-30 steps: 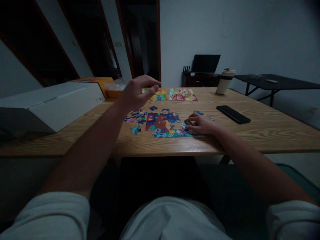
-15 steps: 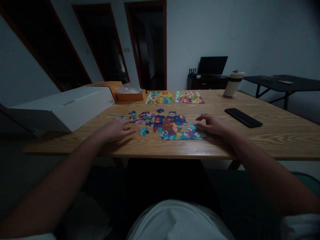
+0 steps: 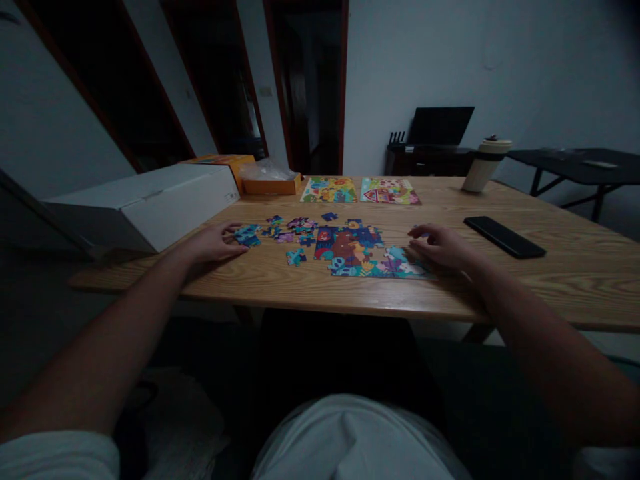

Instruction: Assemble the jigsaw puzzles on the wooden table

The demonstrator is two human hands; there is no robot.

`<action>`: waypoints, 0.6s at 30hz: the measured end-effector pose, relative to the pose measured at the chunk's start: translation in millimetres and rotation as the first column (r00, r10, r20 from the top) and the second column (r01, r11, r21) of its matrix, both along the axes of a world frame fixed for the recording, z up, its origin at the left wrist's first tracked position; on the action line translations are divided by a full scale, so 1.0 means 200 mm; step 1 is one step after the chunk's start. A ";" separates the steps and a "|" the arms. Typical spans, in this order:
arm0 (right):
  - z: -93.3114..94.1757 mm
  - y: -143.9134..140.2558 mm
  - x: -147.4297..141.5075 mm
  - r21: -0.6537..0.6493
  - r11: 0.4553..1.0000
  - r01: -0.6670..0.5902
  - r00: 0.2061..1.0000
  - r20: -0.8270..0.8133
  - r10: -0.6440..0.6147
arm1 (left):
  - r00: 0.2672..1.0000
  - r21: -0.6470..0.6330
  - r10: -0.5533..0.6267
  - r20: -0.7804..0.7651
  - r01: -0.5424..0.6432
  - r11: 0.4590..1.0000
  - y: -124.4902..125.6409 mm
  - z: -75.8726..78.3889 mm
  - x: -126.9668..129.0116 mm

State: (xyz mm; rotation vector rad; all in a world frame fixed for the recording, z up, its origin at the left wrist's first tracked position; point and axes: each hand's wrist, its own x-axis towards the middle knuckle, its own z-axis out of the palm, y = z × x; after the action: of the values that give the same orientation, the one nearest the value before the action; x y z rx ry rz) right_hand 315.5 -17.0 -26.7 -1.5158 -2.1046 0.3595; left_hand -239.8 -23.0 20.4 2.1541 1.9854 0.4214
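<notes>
A partly joined jigsaw puzzle point(image 3: 345, 247), with a brown bear and blue and teal parts, lies flat near the table's front edge. At the left of the loose pieces, my left hand point(image 3: 217, 241) has its thumb and fingers apart beside blue-teal puzzle pieces point(image 3: 249, 235); its fingertips reach their left edge, and I cannot tell whether they press on them. Loose purple and blue pieces point(image 3: 299, 225) lie between that hand and the joined part. My right hand point(image 3: 437, 247) rests at the puzzle's right side, fingers bent and apart, holding nothing visible.
Two finished colourful pictures point(image 3: 330, 189) lie farther back on the wooden table point(image 3: 565, 287). At left stand a white box point(image 3: 185, 203) and an orange box point(image 3: 270, 185) with clear plastic. A black phone point(image 3: 503, 236) and a cream tumbler point(image 3: 483, 170) are on the right.
My left hand has moved left and slightly back, from the loose pieces' near side to the blue-teal pieces at the far left. My right hand stays by the puzzle. The view has shifted slightly.
</notes>
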 end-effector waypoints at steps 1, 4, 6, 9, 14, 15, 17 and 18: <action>0.00 0.00 0.00 -0.004 1.000 0.001 1.000 0.002 -0.001 | 0.999 0.052 -0.020 -0.035 0.021 0.998 0.00 0.00 0.00; 0.02 -0.01 -0.01 -0.016 1.000 -0.006 1.000 0.007 0.006 | 0.989 0.203 -0.060 -0.135 0.087 0.975 -0.02 0.02 0.02; 0.03 -0.02 -0.02 -0.020 1.000 -0.008 1.000 0.013 0.008 | 0.984 0.216 -0.089 -0.156 0.121 0.969 -0.02 0.02 0.03; 0.03 -0.03 -0.02 -0.019 1.000 -0.005 1.000 0.024 0.005 | 0.993 0.174 -0.084 -0.082 0.097 0.980 0.00 0.02 0.04; 0.03 -0.03 -0.03 -0.031 0.999 0.009 1.000 0.021 -0.008 | 0.994 0.060 0.038 0.104 -0.044 0.997 0.02 0.00 0.03; 0.03 -0.04 -0.03 -0.040 0.999 0.019 1.000 0.023 -0.018 | 0.992 0.032 0.056 0.109 -0.060 0.998 0.02 0.00 0.01; 0.03 -0.04 -0.03 -0.061 0.997 0.037 0.999 0.029 -0.035 | 0.990 -0.019 0.103 0.100 -0.102 0.995 0.03 -0.01 -0.04; 0.04 -0.04 -0.03 -0.072 0.997 0.043 0.999 0.034 -0.041 | 0.987 -0.048 0.135 0.087 -0.131 0.990 0.03 -0.01 -0.07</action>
State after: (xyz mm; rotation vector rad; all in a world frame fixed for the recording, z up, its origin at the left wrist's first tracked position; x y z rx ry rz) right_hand 308.6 -25.0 -19.5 -1.6149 -2.1018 0.4021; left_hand -253.0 -16.1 18.1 1.9492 2.0757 0.4833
